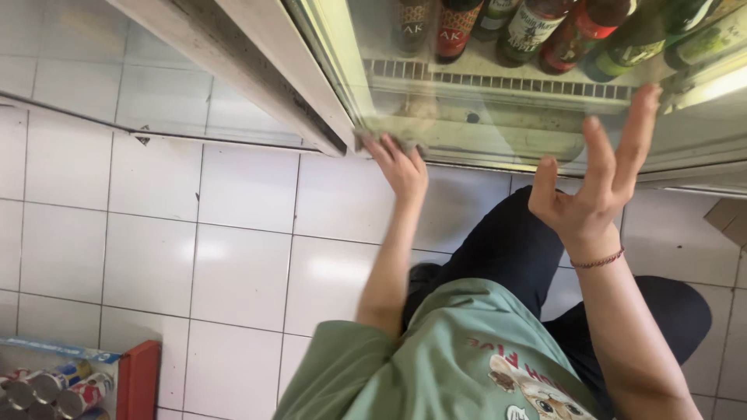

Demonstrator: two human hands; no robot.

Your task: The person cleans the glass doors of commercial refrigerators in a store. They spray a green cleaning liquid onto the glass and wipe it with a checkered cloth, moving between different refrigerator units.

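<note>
Person crouched on a white tile floor (156, 257) before a glass-door fridge (482, 124). Left hand (401, 167) presses a grey cloth (389, 142) flat against the bottom left corner of the glass, by the door frame (257, 70). Left grip is closed down on the cloth, fingers over it; only the cloth's edge shows past the fingertips. Right hand (599, 179) is empty, its grip wide, fingers spread, fingertips at or near the glass higher up and well to the right of the cloth; contact cannot be told.

Best handling, as judged: keep the palm flat, press evenly, work the corner seam, brace with the free hand.

Bottles (545, 31) stand on a wire shelf behind the glass. Cans (54, 389) lie in a box at lower left.
</note>
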